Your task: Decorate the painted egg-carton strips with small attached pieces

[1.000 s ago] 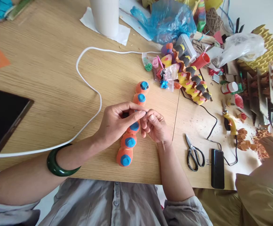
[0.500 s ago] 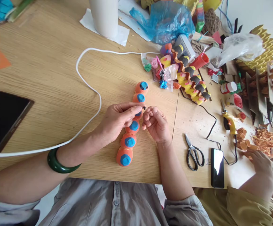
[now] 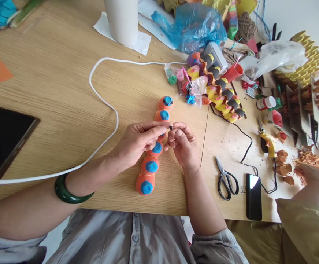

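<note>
A row of orange bumps with blue patches, the caterpillar-like strip (image 3: 150, 165), lies on the wooden table. Dark marks show on the blue patch at its far end. My left hand (image 3: 137, 141) reaches over the strip, its fingers pinched towards a tiny black piece (image 3: 171, 127) at their tips. Just right of the strip, my right hand (image 3: 184, 145) has its fingers curled, with the index fingertip against the black piece. Both hands hide part of the strip's middle.
Scissors (image 3: 226, 179) and a phone (image 3: 254, 196) lie to the right. A white cable (image 3: 112, 106) curves across the left. Painted carton strips (image 3: 225, 91) and a blue bag (image 3: 197, 27) sit behind. Another person's hand (image 3: 313, 181) is among orange pieces at far right.
My right hand's index finger has come against the black piece, which has shifted slightly right. The other person's hand has moved right and up, over the orange pieces.
</note>
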The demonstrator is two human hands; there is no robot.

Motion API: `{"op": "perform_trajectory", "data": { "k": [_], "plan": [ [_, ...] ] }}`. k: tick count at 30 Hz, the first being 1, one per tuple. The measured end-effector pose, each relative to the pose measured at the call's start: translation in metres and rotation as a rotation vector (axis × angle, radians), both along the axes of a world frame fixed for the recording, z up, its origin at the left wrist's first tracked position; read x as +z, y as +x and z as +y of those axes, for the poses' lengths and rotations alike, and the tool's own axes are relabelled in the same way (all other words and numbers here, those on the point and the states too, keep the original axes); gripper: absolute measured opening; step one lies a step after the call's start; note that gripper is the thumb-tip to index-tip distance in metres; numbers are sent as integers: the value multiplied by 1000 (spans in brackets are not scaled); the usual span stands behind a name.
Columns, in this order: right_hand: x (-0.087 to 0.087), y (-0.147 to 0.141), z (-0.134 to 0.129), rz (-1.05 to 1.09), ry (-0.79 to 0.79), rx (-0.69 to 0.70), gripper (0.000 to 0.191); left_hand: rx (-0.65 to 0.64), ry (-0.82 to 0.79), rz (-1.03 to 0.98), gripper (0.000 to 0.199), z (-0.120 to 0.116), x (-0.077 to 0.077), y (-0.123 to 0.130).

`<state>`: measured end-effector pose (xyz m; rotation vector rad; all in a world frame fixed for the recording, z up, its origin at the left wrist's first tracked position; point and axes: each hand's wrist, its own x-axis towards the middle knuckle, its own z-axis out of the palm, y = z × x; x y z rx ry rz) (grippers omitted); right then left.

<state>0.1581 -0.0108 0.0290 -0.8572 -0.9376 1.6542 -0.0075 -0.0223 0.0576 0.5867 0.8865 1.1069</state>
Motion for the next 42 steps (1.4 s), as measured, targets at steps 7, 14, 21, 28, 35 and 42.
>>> {"op": "perform_trajectory", "data": {
  "k": [7,14,21,28,35,42],
  "plan": [
    [-4,-3,-6,-204,248,-130,41,8,-58,-13,16,1,2,0],
    [-5,-5,-13,-368,314,-161,27,-34,-37,-2,14,1,0,0],
    [5,-6,-19,-423,233,-270,21,-113,-27,75,18,0,6,-3],
    [5,-6,-13,-355,166,-362,40,11,32,197,20,5,-1,-7],
    [4,-6,-5,-265,60,-233,41,72,8,190,15,7,-4,-5],
    [2,-5,-3,-274,-8,-206,51,72,14,191,16,6,-5,-5]
  ]
}}
